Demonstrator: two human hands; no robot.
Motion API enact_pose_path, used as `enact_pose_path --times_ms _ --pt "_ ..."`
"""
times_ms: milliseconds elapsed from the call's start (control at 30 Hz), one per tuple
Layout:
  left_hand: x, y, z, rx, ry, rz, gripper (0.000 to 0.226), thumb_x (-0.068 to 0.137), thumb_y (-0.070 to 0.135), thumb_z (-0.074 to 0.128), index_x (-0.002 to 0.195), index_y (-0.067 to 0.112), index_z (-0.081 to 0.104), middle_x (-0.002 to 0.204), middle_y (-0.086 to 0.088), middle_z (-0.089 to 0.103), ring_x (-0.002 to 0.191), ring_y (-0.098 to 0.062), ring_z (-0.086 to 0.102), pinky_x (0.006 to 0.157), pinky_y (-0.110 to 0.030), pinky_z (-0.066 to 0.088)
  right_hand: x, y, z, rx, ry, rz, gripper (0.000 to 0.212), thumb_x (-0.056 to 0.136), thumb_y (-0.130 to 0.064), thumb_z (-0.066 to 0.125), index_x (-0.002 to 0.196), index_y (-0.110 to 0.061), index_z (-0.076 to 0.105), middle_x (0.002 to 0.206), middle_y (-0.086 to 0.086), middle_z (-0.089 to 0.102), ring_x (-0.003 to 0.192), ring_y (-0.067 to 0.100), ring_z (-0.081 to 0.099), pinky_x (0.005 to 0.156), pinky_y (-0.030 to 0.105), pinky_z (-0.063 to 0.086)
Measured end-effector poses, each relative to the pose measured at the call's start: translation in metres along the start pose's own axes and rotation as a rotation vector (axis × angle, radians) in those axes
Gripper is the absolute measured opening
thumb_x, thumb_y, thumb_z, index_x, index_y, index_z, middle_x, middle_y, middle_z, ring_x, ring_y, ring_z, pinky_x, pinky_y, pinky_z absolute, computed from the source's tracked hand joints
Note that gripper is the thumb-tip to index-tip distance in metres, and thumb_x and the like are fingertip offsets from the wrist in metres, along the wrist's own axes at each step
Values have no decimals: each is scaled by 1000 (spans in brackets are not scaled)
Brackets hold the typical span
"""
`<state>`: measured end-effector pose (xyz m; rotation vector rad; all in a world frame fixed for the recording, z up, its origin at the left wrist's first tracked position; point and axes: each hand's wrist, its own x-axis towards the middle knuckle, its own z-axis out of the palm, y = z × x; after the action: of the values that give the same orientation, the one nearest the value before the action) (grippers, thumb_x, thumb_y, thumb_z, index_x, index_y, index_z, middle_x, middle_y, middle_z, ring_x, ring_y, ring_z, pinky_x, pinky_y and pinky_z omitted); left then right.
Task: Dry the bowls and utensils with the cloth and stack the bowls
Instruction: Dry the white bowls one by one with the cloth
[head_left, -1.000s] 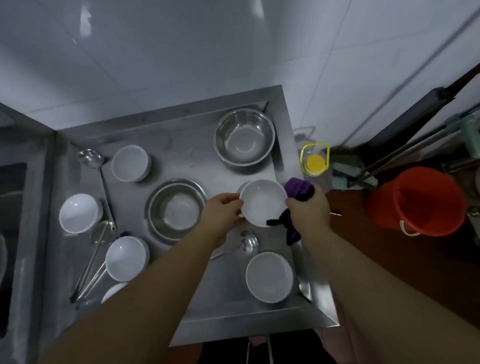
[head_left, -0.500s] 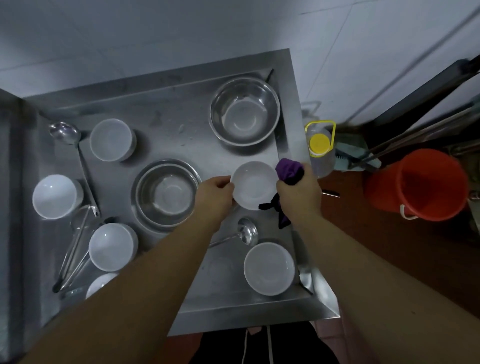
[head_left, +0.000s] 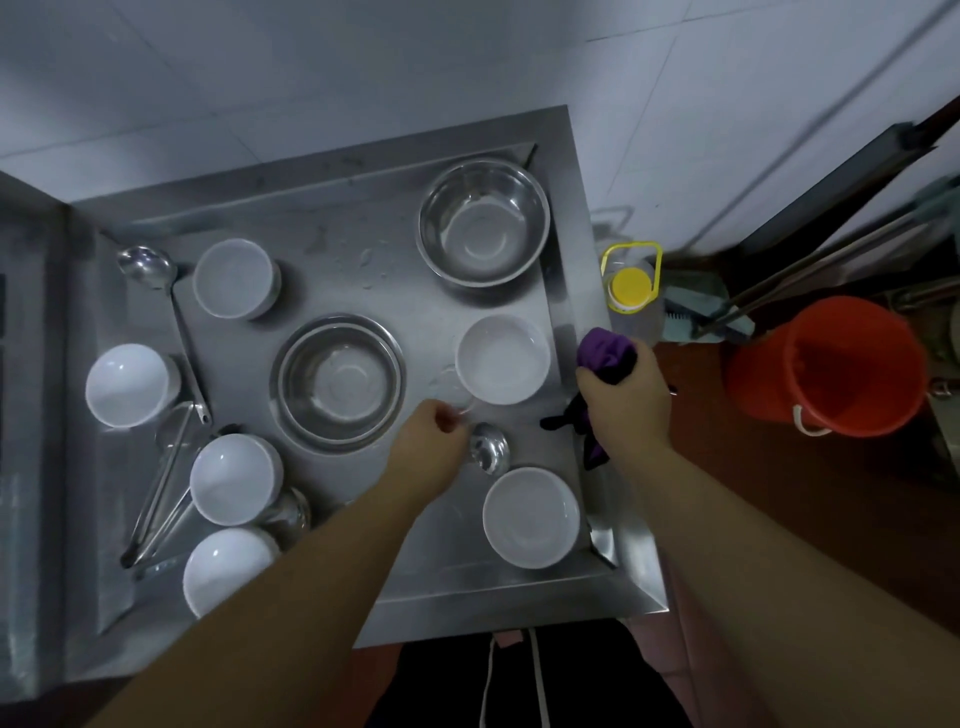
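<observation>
- Purple cloth (head_left: 605, 356) is bunched in the right hand (head_left: 626, 402), beside the steel tray's (head_left: 558, 156) right rim.
- White bowl (head_left: 503, 359) sits upright on the tray near that rim, touched by neither hand.
- Left hand (head_left: 428, 449) is over a ladle (head_left: 488, 448); fingers are curled, but I cannot tell if they grip the handle.
- Judged step: between items, ladle likely next.
- Next move needs a firm hold on the ladle, then cloth brought to it.
- No bowls are stacked yet; several more stand apart at left.

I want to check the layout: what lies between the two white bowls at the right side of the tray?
In the head view, a ladle's scoop lies between the upper white bowl and the lower white bowl, slightly left of them, beside the left hand.
</observation>
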<state>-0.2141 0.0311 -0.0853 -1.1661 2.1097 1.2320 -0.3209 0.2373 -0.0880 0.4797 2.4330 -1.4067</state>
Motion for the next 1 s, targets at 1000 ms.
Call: enact_pose_path --times_ms 1000 --pt "-113 -67 -52 -650 -202 -206 20 95 3 60 109 2 73 103 -19 76 87 -26 69 81 -35 63 -132 -37 -28 285 -324 -60 42 67 -59 81 105 -43 72 99 -17 77 94 3 73 84 33 57"
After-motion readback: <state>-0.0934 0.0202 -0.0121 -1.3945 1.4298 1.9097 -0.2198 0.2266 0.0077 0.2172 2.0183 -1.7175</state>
